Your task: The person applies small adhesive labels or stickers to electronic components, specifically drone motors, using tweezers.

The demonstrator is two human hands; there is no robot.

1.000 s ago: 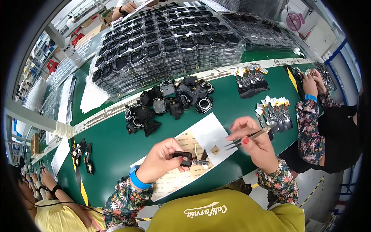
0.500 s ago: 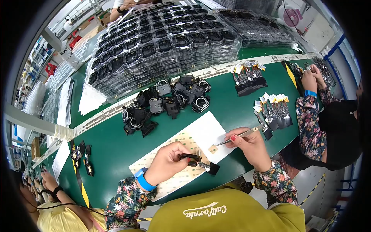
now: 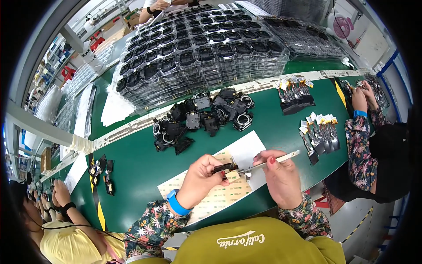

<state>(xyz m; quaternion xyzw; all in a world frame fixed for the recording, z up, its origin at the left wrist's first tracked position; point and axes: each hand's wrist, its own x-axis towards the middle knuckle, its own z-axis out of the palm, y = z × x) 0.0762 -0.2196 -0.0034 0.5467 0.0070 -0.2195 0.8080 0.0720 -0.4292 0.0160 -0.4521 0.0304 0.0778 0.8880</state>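
My left hand (image 3: pixel 201 179) pinches a small black plastic housing (image 3: pixel 225 167) between thumb and fingers, above a tan adhesive sheet (image 3: pixel 211 207) printed in green. My right hand (image 3: pixel 281 180) grips metal tweezers (image 3: pixel 288 156), whose tips point left and meet the housing's right end. A small pale-tan patch (image 3: pixel 232 176) shows just under the housing; whether it is a loose sticker or part of the sheet I cannot tell. A white paper (image 3: pixel 253 144) lies beneath the work, partly over the adhesive sheet.
Beyond my hands lies a heap of black housings (image 3: pixel 193 121). Clear trays of black parts (image 3: pixel 202 72) are stacked behind it. Two groups of wired modules (image 3: pixel 296 101) lie at right, more parts (image 3: pixel 102 174) at left. Co-workers sit on both sides: a yellow sleeve (image 3: pixel 83 231), a flowered sleeve (image 3: pixel 361 149).
My right hand has brought the tweezer tips left, from the white paper to the black housing. My left hand has turned the housing slightly. The whole view has shifted a little.
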